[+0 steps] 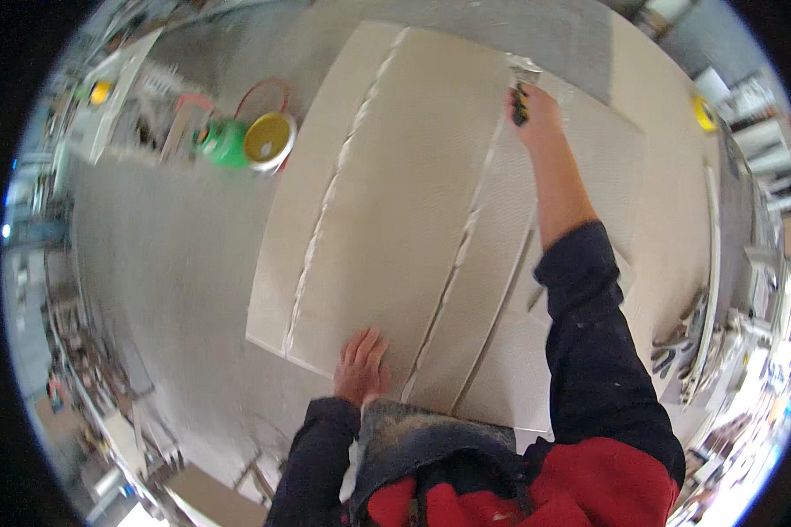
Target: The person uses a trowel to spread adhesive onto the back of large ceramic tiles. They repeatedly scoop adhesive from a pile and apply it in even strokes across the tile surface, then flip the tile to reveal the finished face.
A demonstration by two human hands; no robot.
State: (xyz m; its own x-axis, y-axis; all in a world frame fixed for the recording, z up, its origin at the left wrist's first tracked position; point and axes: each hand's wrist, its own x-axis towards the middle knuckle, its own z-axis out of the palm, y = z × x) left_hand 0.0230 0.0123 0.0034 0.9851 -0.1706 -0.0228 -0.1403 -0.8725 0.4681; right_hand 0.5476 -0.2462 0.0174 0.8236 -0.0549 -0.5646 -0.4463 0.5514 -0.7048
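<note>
In front of me lies a large beige panel (413, 184) with several long grooves running from near to far. White paste (332, 189) fills the leftmost groove unevenly, and patches of it show in the groove (468, 235) right of the middle. My left hand (361, 362) rests on the panel's near edge, its fingers stretched out and holding nothing. Far off, at the panel's upper right, my right hand (540, 112) is wrapped around a putty knife (519, 107) with a black and yellow handle. The blade sits near the panel's far edge, slightly blurred.
Left of the panel stand a white bucket with a yellow inside (271, 140) and a green container (221, 144). A yellow tape roll (705, 113) lies at the far right. Long strips (712, 263) and a pile of scraps (681, 347) lie along the right side.
</note>
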